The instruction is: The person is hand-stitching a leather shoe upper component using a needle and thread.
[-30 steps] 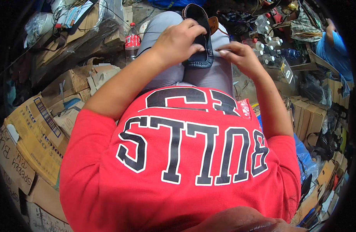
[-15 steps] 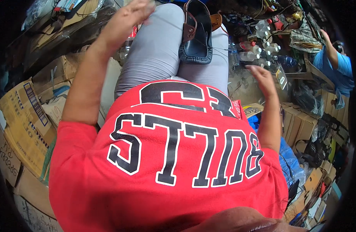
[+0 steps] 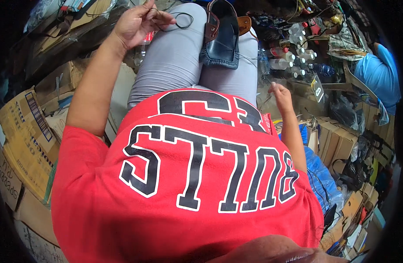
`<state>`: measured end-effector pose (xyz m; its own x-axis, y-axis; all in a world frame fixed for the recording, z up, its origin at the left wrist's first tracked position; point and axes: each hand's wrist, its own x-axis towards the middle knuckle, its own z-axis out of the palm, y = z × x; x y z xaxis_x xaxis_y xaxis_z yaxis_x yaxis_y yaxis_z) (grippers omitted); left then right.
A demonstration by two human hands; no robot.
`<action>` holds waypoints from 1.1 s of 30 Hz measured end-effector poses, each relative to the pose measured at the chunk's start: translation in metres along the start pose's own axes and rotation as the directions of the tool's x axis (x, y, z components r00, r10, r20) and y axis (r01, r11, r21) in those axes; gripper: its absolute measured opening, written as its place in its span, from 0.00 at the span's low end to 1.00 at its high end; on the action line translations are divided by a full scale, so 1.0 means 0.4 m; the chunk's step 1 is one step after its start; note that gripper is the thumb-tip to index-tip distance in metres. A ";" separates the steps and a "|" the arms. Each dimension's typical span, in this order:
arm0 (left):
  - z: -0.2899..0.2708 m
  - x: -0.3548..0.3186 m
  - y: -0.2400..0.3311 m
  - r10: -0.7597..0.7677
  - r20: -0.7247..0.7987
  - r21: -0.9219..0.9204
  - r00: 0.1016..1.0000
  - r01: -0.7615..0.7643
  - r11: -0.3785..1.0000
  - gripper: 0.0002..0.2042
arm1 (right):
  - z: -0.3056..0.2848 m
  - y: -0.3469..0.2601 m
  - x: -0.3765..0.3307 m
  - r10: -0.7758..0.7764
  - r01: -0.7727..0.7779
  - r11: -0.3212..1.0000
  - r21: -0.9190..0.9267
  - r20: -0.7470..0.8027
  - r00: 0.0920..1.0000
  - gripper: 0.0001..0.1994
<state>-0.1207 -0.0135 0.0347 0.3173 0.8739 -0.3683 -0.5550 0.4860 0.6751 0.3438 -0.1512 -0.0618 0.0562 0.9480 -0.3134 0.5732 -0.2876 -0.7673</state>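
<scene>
A dark leather moccasin shoe (image 3: 222, 50) with brown strap pieces rests across my thighs, its stitched toe toward me. My left hand (image 3: 139, 24) is raised at upper left, above and outside my left knee, its fingers closed on a thin dark cord (image 3: 192, 20) that curls in a loop over the knee. To the right of my lap, my right hand (image 3: 281, 97) is held with its fingers pinched together; what they hold, if anything, is too small to make out. A fine dark strand lies over my right thigh beside the shoe.
Several plastic bottles (image 3: 281, 64) stand beyond my right leg. A person in a blue shirt (image 3: 376, 76) is at far right. Cardboard (image 3: 28, 140) is stacked on the left, with brown boxes (image 3: 337, 140) and a blue plastic sheet (image 3: 322, 179) on the right.
My left hand has turned, and the cord loop now shows clearly at its fingers. My right hand has drawn lower and leftward, its fingers curling in. The shoe has barely shifted.
</scene>
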 end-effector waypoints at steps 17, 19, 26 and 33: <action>0.236 0.172 -0.155 0.095 0.414 0.880 0.905 -0.372 -0.294 0.34 | 0.082 -0.478 0.108 -0.333 0.349 0.936 -0.033 0.225 0.916 0.13; 0.228 0.169 -0.136 -0.086 0.494 0.846 0.865 -0.501 -0.183 0.28 | 0.102 -0.494 0.101 -0.298 0.342 0.937 -0.067 0.360 0.884 0.13; 0.191 0.184 -0.176 0.053 0.616 0.787 0.786 -0.617 -0.006 0.25 | 0.111 -0.512 0.068 -0.213 0.308 0.941 -0.139 0.465 0.859 0.14; 0.200 0.189 -0.185 0.015 0.598 0.801 0.801 -0.598 -0.007 0.24 | 0.074 -0.505 -0.001 -0.373 0.439 0.891 -0.118 0.360 0.855 0.13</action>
<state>0.0058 0.0158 0.0080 0.7059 0.7016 0.0977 0.4300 -0.5340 0.7279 0.2039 -0.0973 0.0767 -0.4603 0.8686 -0.1834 0.6321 0.1756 -0.7547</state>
